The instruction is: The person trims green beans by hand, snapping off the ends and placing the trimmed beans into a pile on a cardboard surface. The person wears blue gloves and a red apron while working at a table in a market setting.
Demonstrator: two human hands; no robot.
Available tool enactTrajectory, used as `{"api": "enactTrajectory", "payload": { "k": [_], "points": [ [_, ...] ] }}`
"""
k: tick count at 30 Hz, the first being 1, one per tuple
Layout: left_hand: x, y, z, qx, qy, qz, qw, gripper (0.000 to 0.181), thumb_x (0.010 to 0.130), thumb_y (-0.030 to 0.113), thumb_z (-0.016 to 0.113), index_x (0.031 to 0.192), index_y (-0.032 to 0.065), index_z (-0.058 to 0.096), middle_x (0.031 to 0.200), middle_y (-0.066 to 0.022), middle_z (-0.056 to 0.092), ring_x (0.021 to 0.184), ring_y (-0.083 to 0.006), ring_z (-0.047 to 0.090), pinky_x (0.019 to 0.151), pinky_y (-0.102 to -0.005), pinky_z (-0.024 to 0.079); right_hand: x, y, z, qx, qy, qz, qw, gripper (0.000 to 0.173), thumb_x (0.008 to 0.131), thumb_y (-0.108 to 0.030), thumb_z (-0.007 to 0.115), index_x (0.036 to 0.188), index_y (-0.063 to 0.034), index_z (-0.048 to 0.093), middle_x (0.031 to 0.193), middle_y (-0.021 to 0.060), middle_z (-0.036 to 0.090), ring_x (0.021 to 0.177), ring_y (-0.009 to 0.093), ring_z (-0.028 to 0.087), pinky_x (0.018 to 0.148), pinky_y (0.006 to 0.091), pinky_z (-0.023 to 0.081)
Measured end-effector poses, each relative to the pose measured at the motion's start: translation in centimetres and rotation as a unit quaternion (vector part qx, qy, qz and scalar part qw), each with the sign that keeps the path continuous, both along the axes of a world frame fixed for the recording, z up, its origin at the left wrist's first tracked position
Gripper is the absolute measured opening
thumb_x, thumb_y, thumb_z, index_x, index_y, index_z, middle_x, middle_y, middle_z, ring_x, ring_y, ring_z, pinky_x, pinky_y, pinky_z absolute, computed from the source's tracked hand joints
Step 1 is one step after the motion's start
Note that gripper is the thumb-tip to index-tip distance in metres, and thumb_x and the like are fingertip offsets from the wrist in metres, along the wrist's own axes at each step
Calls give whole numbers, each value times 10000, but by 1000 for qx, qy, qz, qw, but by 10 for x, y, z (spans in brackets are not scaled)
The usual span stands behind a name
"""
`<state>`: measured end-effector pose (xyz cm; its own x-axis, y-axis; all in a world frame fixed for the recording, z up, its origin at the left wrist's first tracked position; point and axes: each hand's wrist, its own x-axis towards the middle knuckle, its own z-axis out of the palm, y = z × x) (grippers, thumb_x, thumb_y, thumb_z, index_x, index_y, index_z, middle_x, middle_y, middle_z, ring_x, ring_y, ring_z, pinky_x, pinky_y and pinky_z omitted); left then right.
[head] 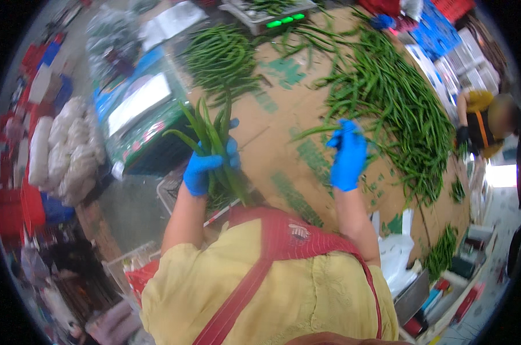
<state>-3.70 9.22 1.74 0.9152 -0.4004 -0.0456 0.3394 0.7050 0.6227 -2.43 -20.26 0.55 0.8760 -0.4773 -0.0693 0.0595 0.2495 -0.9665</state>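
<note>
My left hand (206, 168), in a blue glove, grips an upright bunch of long green peppers (213, 131). The bunch fans out above the fist, and its lower ends show below it. My right hand (349, 157), gloved in blue too, pinches a single long green pepper (315, 130) that points left over the cardboard-covered table (273, 142). Right of that hand spreads a large heap of loose green peppers (398, 103). Farther off, beyond my left hand, lies a neatly aligned pile of green peppers (221, 56).
At the far edge stands a digital scale (271, 19) with a lit green display and peppers on top. A green box (144, 142) with white paper (139, 105) is at left. A crate (167, 194) sits below my left hand. Another person (484, 120) is at right.
</note>
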Motion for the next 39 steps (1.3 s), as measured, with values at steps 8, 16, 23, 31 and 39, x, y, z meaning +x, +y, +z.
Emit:
{"api": "enactTrajectory", "payload": {
  "k": [8, 16, 23, 31, 39],
  "points": [
    [0, -12, -3, 81, 5, 66, 994, 675, 788, 108, 643, 1388, 38, 343, 1084, -124, 598, 956, -255, 610, 846, -411, 513, -11, 62, -4, -104, 68, 385, 914, 545, 908, -175, 581, 1400, -96, 361, 1130, 131, 584, 980, 199, 593, 827, 314, 484],
    [12, -104, -25, -18, 73, -10, 997, 474, 879, 105, 531, 1333, 40, 409, 1218, -155, 554, 1064, -275, 578, 904, -406, 483, -32, 40, 11, -192, 53, 363, 910, 626, 917, -194, 564, 1448, -70, 257, 1299, 142, 485, 1133, 230, 516, 954, 348, 418],
    [14, -124, -54, -125, 155, -152, 968, 440, 874, 121, 523, 1296, 24, 445, 1175, -159, 575, 1023, -282, 596, 876, -406, 502, -49, 7, -26, -25, 81, 277, 957, 533, 946, -196, 516, 1415, -37, 318, 1277, 103, 500, 1100, 168, 507, 930, 299, 430],
    [22, -156, -60, 165, 75, -57, 982, 318, 891, 94, 506, 1198, 13, 497, 1021, -137, 599, 857, -238, 619, 796, -363, 521, -46, 9, -40, -134, 95, 133, 978, 526, 940, -163, 526, 1405, -46, 309, 1197, 116, 542, 1015, 168, 570, 779, 295, 505],
    [13, -176, -62, 271, 60, -7, 961, 275, 915, 73, 499, 1177, -8, 518, 1023, -123, 616, 867, -230, 621, 773, -341, 515, -44, 2, -42, -63, 129, 118, 983, 536, 911, -84, 531, 1395, -48, 306, 1145, 124, 557, 1005, 183, 588, 734, 284, 525]
  ]
}}
